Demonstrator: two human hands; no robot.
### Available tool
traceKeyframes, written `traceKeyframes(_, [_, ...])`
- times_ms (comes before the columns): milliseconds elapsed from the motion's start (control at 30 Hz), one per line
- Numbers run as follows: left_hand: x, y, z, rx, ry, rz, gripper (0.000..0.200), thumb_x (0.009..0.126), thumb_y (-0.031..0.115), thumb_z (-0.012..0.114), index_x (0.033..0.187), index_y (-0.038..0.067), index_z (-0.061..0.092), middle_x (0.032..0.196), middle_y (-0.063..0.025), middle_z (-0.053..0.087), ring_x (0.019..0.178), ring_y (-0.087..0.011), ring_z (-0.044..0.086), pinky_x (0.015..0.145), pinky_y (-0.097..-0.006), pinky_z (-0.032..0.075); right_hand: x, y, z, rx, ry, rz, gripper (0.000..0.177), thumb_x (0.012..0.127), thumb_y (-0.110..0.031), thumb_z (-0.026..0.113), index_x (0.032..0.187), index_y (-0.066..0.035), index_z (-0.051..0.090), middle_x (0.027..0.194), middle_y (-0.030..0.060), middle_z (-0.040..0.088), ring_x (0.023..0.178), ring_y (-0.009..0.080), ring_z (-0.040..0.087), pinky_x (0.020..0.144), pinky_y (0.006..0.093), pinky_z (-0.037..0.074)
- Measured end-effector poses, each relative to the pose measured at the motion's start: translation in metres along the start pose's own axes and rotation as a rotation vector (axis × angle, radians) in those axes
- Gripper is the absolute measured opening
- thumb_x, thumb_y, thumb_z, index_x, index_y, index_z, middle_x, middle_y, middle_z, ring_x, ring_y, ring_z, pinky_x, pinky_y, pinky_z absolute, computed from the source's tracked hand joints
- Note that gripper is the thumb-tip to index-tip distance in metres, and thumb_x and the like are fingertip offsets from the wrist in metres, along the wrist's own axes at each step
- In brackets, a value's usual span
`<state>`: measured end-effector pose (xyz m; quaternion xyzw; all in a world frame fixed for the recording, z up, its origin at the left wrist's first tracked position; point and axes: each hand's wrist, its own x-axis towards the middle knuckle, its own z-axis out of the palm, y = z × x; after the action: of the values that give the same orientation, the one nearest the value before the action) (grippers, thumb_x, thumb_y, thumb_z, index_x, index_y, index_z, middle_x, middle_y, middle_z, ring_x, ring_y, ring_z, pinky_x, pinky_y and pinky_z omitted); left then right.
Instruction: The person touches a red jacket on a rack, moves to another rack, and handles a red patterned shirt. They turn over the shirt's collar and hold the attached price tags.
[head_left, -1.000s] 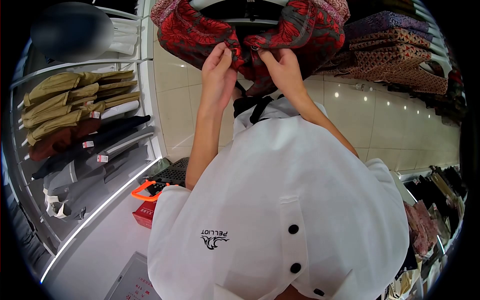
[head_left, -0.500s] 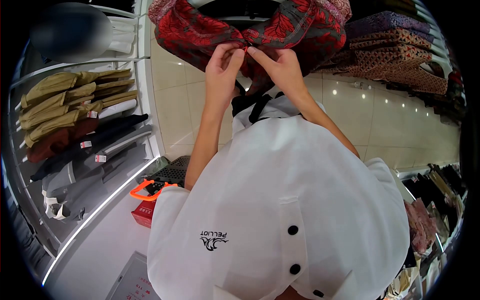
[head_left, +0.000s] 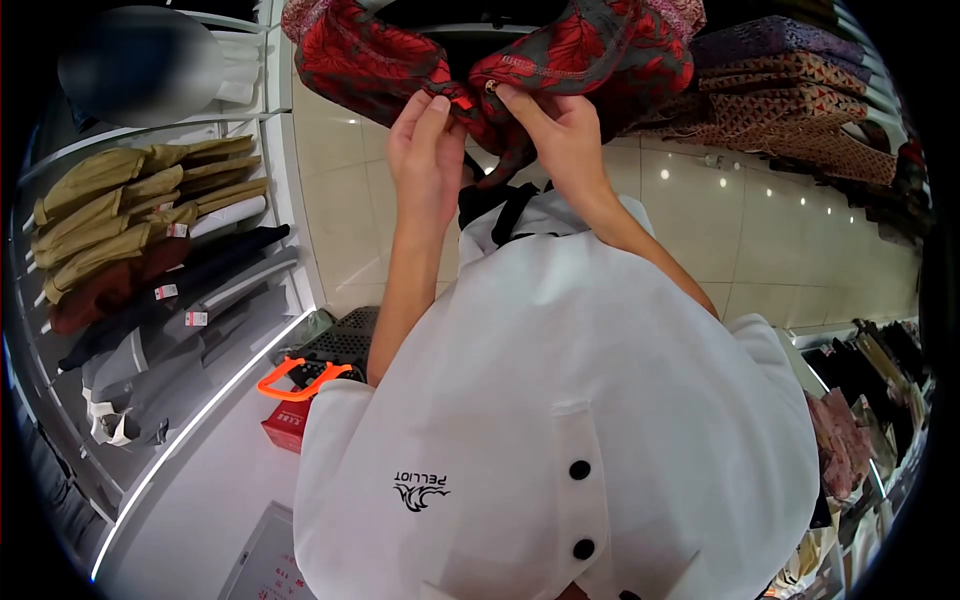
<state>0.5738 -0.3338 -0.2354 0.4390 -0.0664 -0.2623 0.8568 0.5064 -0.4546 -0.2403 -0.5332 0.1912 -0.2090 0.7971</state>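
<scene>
A red and grey leaf-patterned garment [head_left: 570, 60] hangs at the top of the view with its front opening toward me. My left hand [head_left: 428, 140] pinches one edge of the opening between thumb and fingers, at a small bright red strip [head_left: 462, 101]. The other edge is in my right hand [head_left: 562, 135], its thumb beside a small shiny round fastener [head_left: 491, 87]. A narrow gap separates the two edges. My fingertips behind the fabric are partly hidden.
Left, a white rack [head_left: 285, 200] holds folded tan trousers [head_left: 110, 200] and darker clothes. Below are a black perforated basket [head_left: 345, 345] with an orange handle [head_left: 300, 378] and a red box [head_left: 287, 425]. Patterned clothes [head_left: 790, 110] hang at right above the tiled floor [head_left: 690, 220].
The garment's two edges were together at my fingertips and are now apart. My left hand has moved a little left and down; the fastener beside my right thumb has come into view.
</scene>
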Motion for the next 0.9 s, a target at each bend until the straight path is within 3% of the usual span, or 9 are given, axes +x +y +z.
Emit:
traceKeyframes(367, [-0.004, 0.008, 0.004, 0.175, 0.051, 0.021, 0.007, 0.091, 0.009, 0.061, 0.094, 0.003, 0.059, 0.086, 0.0000, 0.061, 0.080, -0.0059, 0.054, 0.075, -0.0205, 0.043, 0.002, 0.008, -0.001, -0.152, 0.000, -0.336, 0.015, 0.084, -0.009, 0.070, 0.097, -0.002, 0.069, 0.086, 0.0065, 0.071, 0.076, 0.0121, 0.065, 0.070, 0.0254, 0.051])
traceKeyframes(533, [-0.007, 0.007, 0.006, 0.314, 0.038, -0.012, 0.010, 0.088, 0.005, 0.064, 0.095, 0.001, 0.059, 0.087, -0.0005, 0.061, 0.081, -0.0061, 0.055, 0.074, -0.0207, 0.043, 0.005, 0.006, -0.001, -0.218, 0.014, -0.367, 0.016, 0.083, -0.011, 0.071, 0.096, -0.002, 0.069, 0.085, 0.0072, 0.071, 0.074, 0.0135, 0.066, 0.067, 0.0262, 0.051])
traceKeyframes(633, [-0.008, 0.010, 0.011, 0.340, 0.030, -0.023, 0.011, 0.087, 0.004, 0.064, 0.096, 0.000, 0.059, 0.088, -0.0013, 0.061, 0.082, -0.0069, 0.055, 0.075, -0.0212, 0.044, 0.004, -0.002, -0.003, -0.372, -0.019, -0.388, 0.015, 0.086, -0.005, 0.067, 0.100, 0.002, 0.068, 0.091, 0.0059, 0.071, 0.082, 0.0110, 0.063, 0.077, 0.0247, 0.049])
traceKeyframes(900, [-0.008, 0.010, 0.012, 0.341, 0.008, -0.013, 0.014, 0.086, 0.001, 0.064, 0.098, -0.002, 0.058, 0.091, -0.0033, 0.062, 0.085, -0.0080, 0.056, 0.077, -0.0227, 0.045, 0.007, -0.003, -0.009, -0.519, -0.015, -0.626, 0.013, 0.083, -0.005, 0.069, 0.096, 0.000, 0.068, 0.088, 0.0067, 0.071, 0.077, 0.0127, 0.065, 0.072, 0.0254, 0.050])
